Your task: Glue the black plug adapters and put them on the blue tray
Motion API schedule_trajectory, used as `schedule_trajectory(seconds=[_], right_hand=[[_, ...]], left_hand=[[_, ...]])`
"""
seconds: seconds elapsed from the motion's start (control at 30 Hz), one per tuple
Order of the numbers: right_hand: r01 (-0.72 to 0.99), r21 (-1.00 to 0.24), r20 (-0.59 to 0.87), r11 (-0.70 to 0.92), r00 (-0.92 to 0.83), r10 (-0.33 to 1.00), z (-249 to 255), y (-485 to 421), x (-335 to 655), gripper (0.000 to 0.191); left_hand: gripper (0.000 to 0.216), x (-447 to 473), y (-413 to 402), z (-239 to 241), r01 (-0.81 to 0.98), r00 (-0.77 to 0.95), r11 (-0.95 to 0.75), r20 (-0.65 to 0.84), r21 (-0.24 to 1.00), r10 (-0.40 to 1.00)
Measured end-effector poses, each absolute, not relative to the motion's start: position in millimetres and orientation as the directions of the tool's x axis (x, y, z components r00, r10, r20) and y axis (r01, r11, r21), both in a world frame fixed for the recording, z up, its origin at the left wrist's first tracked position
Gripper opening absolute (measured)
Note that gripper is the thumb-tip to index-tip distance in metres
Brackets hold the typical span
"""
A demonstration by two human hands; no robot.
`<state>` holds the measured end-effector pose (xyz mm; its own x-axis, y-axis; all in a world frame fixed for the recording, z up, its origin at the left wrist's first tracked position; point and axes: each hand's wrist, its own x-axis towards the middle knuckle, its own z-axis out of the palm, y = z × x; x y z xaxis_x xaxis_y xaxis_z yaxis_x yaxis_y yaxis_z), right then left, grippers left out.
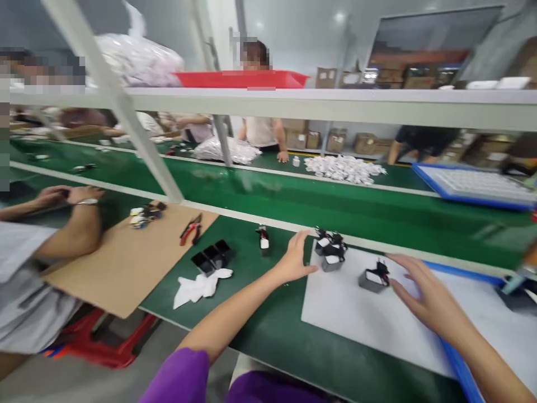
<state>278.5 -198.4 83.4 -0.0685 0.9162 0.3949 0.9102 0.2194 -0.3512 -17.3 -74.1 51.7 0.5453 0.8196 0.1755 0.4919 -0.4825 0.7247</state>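
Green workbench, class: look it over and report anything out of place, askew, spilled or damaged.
A crumpled white cloth lies loose on the green workbench beside three empty black boxes, looking dropped. One small part stands alone, apart from the parts by the left hand and right hand. No visible damage.

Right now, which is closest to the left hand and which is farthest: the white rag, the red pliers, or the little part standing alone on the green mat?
From the left hand:
1. Little part, just to its left on the green mat.
2. White rag, farther left, near the mat's front edge.
3. Red pliers, farthest left, on the cardboard.
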Motion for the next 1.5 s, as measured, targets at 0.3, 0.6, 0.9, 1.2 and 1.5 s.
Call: schedule_trajectory(seconds=[0.3,0.6,0.9,1.2,1.5], right_hand=[[0.944,-0.328,0.037,0.023,-0.011,0.999,64.7,-163.0,266.3,0.047],[0.867,-0.497,-0.077,0.023,-0.071,0.995,72.3,-97.8,237.0,0.039],[0.804,-0.595,-0.109,0.008,-0.091,0.99,66.9,-82.1,228.2,0.031],[0.827,-0.554,-0.069,-0.1,0.074,0.995,80.6,-134.8,213.8,0.058],[0.792,-0.587,-0.126,-0.17,0.118,0.985,61.4,-152.5,187.4,0.077]], left_hand=[[0.121,15.2,-57.9,31.3,0.522,0.614,-0.485,0.086,0.701,0.784],[0.033,13.8,-75.9,27.8,0.596,0.551,-0.695,0.424,0.403,0.719],[0.034,32.8,-77.7,20.0,0.595,0.536,-0.699,0.452,0.397,0.713],[0.111,37.4,-58.2,16.3,0.405,0.543,-0.541,0.282,0.737,0.791],[0.116,42.6,-70.2,25.2,0.478,0.478,-0.425,0.178,0.769,0.86]])
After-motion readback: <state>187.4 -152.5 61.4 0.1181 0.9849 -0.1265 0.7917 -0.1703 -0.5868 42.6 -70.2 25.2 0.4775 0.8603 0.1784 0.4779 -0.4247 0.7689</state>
